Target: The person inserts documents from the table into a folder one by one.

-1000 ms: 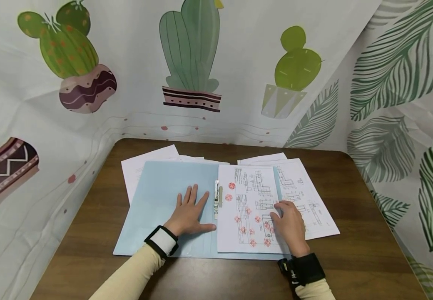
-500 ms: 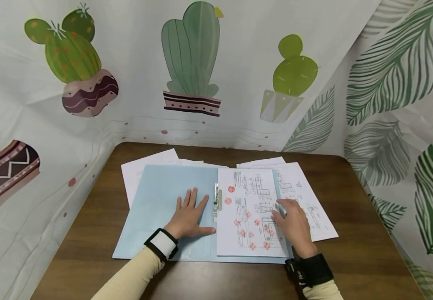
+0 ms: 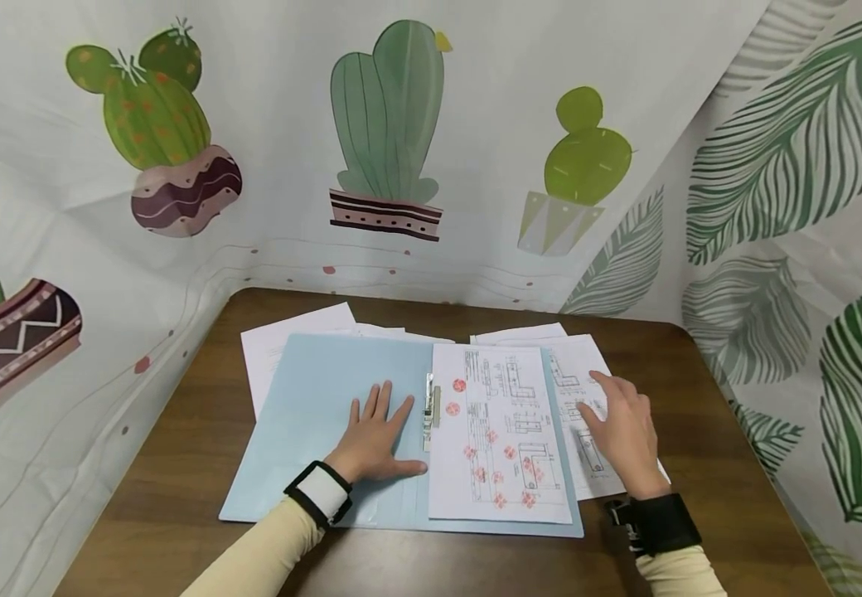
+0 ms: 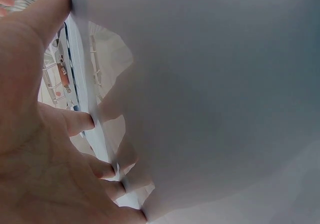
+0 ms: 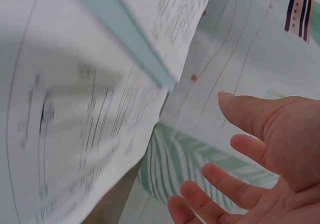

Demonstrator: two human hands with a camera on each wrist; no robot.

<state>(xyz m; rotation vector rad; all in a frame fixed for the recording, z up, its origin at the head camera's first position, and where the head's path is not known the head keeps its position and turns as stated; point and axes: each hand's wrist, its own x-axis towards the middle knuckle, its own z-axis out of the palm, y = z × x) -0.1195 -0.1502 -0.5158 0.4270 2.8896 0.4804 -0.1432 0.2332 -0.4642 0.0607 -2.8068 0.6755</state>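
A light blue folder (image 3: pixel 282 439) lies spread on the table. My left hand (image 3: pixel 373 441) rests with fingers spread on its left cover, and in the left wrist view the fingertips (image 4: pixel 82 123) touch the shiny surface. Beside the hand is a metal clip (image 3: pixel 429 414) at the spine. A sheet with technical drawings and red stamps (image 3: pixel 453 473) covers most of the right cover. My right hand (image 3: pixel 627 431) is over loose drawing sheets (image 3: pixel 576 352) right of the folder. In the right wrist view the fingers (image 5: pixel 232 186) are loosely extended, with nothing held.
More white papers (image 3: pixel 267 344) stick out from behind the folder's left cover. Brown wooden tabletop (image 3: pixel 170 448) shows around the folder and sheets. A curtain with cactus and leaf prints (image 3: pixel 289 166) hangs behind the table.
My right hand has moved from the stamped sheet rightward, off the folder and over the loose drawings. The left hand keeps its place on the cover. The head view has tilted up slightly.
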